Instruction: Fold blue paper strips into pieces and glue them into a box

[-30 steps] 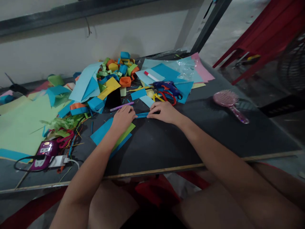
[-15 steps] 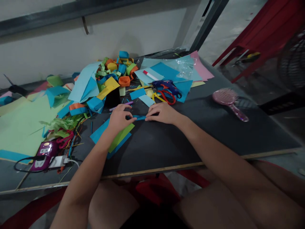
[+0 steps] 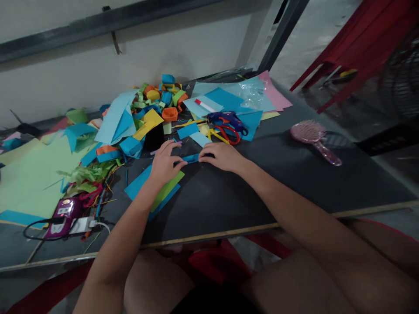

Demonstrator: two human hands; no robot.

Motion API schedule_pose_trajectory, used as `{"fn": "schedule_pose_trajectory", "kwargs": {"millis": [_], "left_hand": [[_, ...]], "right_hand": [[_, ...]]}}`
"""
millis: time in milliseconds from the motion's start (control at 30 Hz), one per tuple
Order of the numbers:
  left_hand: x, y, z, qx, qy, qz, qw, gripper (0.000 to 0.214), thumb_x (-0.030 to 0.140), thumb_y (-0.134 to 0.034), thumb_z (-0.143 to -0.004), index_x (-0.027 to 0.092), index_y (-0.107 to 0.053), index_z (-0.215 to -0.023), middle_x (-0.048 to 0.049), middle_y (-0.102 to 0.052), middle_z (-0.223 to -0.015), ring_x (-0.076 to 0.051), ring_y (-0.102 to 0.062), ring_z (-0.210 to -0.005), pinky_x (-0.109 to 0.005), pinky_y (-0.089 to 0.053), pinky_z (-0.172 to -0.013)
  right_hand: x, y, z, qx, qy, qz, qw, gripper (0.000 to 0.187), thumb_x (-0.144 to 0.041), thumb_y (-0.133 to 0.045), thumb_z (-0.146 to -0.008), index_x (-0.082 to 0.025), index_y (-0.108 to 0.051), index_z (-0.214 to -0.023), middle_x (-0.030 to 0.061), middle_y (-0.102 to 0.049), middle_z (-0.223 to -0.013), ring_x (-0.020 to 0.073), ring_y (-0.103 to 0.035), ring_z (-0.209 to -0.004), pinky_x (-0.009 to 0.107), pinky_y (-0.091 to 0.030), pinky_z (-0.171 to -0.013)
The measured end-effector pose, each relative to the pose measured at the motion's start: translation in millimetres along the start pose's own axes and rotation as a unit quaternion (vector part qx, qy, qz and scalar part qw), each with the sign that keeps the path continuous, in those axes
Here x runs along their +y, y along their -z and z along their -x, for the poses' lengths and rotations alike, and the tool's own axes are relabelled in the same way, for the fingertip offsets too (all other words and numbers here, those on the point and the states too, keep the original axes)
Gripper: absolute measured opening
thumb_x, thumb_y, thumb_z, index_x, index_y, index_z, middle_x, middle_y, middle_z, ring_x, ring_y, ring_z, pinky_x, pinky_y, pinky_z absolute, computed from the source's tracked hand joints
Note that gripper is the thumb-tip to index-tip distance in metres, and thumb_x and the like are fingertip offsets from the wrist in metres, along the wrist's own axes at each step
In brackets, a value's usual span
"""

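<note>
A narrow blue paper strip lies between my hands, low over the dark table. My left hand pinches its left end between thumb and index finger, the other fingers raised. At the strip's right end, my right hand grips with thumb and fingertips. The strip looks folded lengthwise, though its edges are partly hidden by my fingers. Beneath my left wrist rest blue and green paper sheets. A purple pen lies just behind my left hand.
Behind my hands are red-and-yellow scissors, a blue glue gun and a pile of folded paper pieces. A pink hairbrush lies to the right. At left are a purple device with cables and a pale green sheet.
The blue strip shows a wider, flatter face between my fingers than before. Both hands stay in nearly the same place; the view has shifted slightly.
</note>
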State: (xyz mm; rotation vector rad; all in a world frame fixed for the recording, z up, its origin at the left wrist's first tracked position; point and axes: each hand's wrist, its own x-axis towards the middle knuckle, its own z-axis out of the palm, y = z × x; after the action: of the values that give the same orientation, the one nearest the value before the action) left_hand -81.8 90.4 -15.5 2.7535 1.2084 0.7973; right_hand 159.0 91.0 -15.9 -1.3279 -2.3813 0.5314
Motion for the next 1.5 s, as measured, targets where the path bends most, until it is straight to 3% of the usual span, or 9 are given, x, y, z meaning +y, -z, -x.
{"fn": "schedule_pose_trajectory", "kwargs": {"millis": [233, 333, 633, 833, 967, 1167, 1367, 1500], "left_hand": [[5.9, -5.1, -1.2, 0.003, 0.164, 0.024, 0.986, 0.013, 0.034, -0.079, -0.074, 0.024, -0.077, -0.067, -0.0062, -0.065, -0.121, -0.031, -0.050, -0.124, -0.053, -0.044, -0.105], [5.6, -7.3, -1.3, 0.005, 0.202, 0.040, 0.979, 0.014, 0.035, -0.080, -0.072, 0.023, -0.077, -0.067, -0.0070, -0.067, -0.117, -0.030, -0.054, -0.119, -0.051, -0.046, -0.102], [7.2, -6.4, 1.3, -0.004, 0.241, 0.004, 0.970, 0.028, 0.046, -0.078, -0.073, 0.020, -0.073, -0.061, -0.0114, -0.064, -0.117, -0.037, -0.051, -0.119, -0.057, -0.047, -0.094], [15.0, -5.9, 6.1, 0.025, 0.267, -0.021, 0.963, 0.036, 0.053, -0.074, -0.074, 0.021, -0.071, -0.058, -0.0122, -0.062, -0.116, -0.040, -0.047, -0.122, -0.058, -0.045, -0.094], [16.1, -7.1, 7.4, 0.010, 0.279, -0.030, 0.960, 0.036, 0.054, -0.072, -0.076, 0.021, -0.072, -0.061, -0.0130, -0.060, -0.119, -0.041, -0.045, -0.124, -0.061, -0.043, -0.095], [18.0, -9.4, 9.2, 0.047, 0.269, -0.047, 0.961, 0.039, 0.054, -0.074, -0.073, 0.020, -0.066, -0.058, -0.0140, -0.058, -0.117, -0.040, -0.044, -0.123, -0.061, -0.042, -0.096], [13.1, 0.0, 10.4, 0.025, 0.294, -0.079, 0.952, 0.031, 0.047, -0.081, -0.069, 0.022, -0.068, -0.081, -0.0141, -0.054, -0.120, -0.039, -0.044, -0.122, -0.057, -0.044, -0.094], [-1.8, 7.0, 7.3, -0.006, 0.223, -0.054, 0.973, 0.030, 0.042, -0.080, -0.071, 0.023, -0.070, -0.091, -0.0113, -0.059, -0.115, -0.035, -0.048, -0.119, -0.053, -0.045, -0.096]], "right_hand": [[-9.2, 0.0, -1.1, -0.002, -0.093, 0.011, 0.996, 0.021, -0.037, -0.056, -0.093, -0.022, -0.072, -0.089, 0.0047, -0.068, -0.101, 0.0191, -0.060, -0.093, 0.029, -0.039, -0.069], [-11.9, -1.5, -1.2, 0.010, -0.120, 0.036, 0.992, 0.025, -0.041, -0.057, -0.092, -0.020, -0.070, -0.085, 0.0063, -0.066, -0.098, 0.0196, -0.060, -0.091, 0.029, -0.038, -0.064], [-9.0, -6.5, -1.1, 0.068, -0.154, 0.072, 0.983, 0.032, -0.050, -0.065, -0.085, -0.019, -0.067, -0.077, 0.0066, -0.064, -0.091, 0.0181, -0.058, -0.079, 0.028, -0.031, -0.055], [-6.9, -1.8, -2.0, 0.041, -0.146, 0.112, 0.982, 0.048, -0.061, -0.054, -0.088, -0.018, -0.065, -0.071, 0.0074, -0.062, -0.087, 0.0169, -0.057, -0.075, 0.028, -0.027, -0.052], [-5.3, -1.2, -2.7, 0.039, -0.146, 0.101, 0.983, 0.053, -0.064, -0.051, -0.087, -0.017, -0.063, -0.066, 0.0072, -0.063, -0.086, 0.0157, -0.055, -0.072, 0.027, -0.026, -0.052], [-4.9, -5.0, -2.1, 0.061, -0.157, 0.092, 0.981, 0.046, -0.061, -0.056, -0.087, -0.018, -0.065, -0.074, 0.0084, -0.062, -0.087, 0.0190, -0.056, -0.078, 0.027, -0.032, -0.055], [2.0, -5.0, 1.1, 0.128, -0.146, 0.123, 0.973, 0.044, -0.061, -0.058, -0.084, -0.018, -0.068, -0.080, 0.0134, -0.060, -0.096, 0.0282, -0.053, -0.099, 0.031, -0.042, -0.061], [8.2, -0.3, -0.1, 0.117, -0.102, 0.134, 0.979, 0.036, -0.053, -0.066, -0.082, -0.018, -0.071, -0.089, 0.0137, -0.061, -0.102, 0.0297, -0.052, -0.103, 0.038, -0.048, -0.075]]}}
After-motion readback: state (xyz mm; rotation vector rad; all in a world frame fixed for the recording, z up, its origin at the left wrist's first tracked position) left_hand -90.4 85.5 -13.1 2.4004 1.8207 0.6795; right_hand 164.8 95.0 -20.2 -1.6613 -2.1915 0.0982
